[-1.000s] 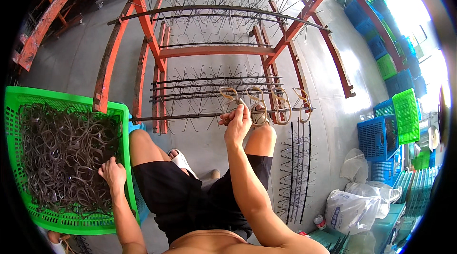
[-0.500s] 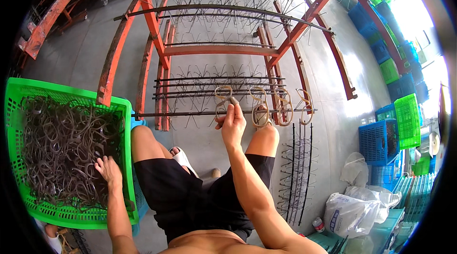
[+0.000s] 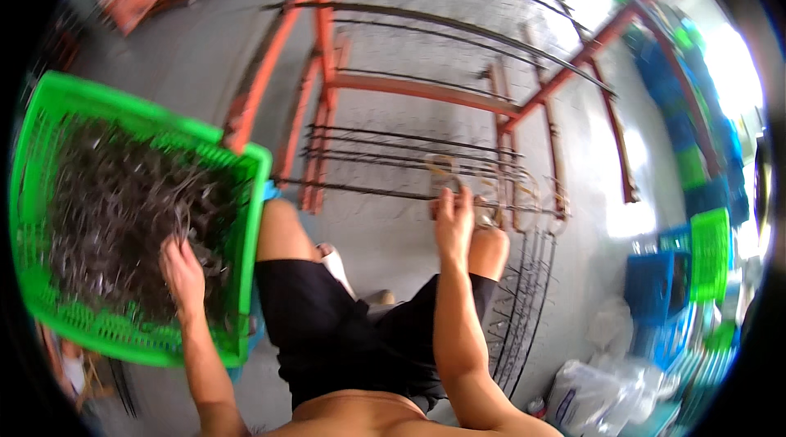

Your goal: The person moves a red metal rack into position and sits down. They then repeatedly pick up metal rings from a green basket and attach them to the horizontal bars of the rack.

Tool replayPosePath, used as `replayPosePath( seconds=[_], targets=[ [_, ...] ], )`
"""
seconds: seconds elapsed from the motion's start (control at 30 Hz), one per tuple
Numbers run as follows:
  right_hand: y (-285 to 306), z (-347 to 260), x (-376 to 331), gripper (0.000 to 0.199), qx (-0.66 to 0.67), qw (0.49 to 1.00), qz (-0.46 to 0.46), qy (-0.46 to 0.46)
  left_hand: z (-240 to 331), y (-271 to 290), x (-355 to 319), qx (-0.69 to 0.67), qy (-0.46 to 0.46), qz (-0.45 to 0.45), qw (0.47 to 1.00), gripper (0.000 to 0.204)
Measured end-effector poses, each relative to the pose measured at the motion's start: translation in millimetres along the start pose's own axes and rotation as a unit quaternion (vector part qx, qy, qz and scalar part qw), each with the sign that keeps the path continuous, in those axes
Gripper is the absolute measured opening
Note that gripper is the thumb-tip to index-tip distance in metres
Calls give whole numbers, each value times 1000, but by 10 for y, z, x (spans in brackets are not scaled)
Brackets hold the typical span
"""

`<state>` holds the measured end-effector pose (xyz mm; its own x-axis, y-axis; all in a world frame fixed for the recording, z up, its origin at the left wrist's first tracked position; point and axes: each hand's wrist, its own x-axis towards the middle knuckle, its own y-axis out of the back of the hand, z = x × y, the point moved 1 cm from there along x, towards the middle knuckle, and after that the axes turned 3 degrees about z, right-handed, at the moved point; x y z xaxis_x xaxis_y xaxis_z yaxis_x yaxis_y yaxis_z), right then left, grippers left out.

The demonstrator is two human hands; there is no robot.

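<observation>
My left hand (image 3: 183, 275) is in the green basket (image 3: 260, 191), its fingers pinched on a thin brown loop that looks like a glasses frame (image 3: 185, 220). Around it lies a tangled heap of similar dark frames (image 3: 115, 216). My right hand (image 3: 453, 224) is raised at a horizontal black rod (image 3: 360, 186), fingers closed on a light brown glasses frame (image 3: 442, 163) there; motion blur hides the exact grip. Just right of this hand, several more frames (image 3: 525, 191) hang upright along the rod.
An orange metal rack (image 3: 417, 86) with hooked black rods stands ahead. More hooked rods (image 3: 524, 306) lie on the floor by my right knee. Blue crates (image 3: 651, 281), a green crate (image 3: 709, 253) and white plastic bags (image 3: 585, 392) are at the right.
The view has swung, shifting the scene rightward. My left hand's fingers, spread over the heap before, are now drawn together on a loop. My right hand stays at the same frame on the rod.
</observation>
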<state>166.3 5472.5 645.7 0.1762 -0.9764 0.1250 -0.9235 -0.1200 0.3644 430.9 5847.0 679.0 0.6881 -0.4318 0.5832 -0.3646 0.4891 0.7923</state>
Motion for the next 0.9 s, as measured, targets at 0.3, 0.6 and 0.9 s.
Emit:
replayPosePath(
  seconds=[0.3,0.6,0.9],
  targets=[
    [-852,-1230,-1308,53,80,903,-308,289,479,403,377,-436,360,-59,823,19],
    [-662,-1063,-1127,21,42,859,-415,295,1239,163,41,-600,381,-253,656,19],
    [-234,-779,-826,13,207,912,-351,42,1520,-52,58,-660,419,-296,548,19]
  ],
)
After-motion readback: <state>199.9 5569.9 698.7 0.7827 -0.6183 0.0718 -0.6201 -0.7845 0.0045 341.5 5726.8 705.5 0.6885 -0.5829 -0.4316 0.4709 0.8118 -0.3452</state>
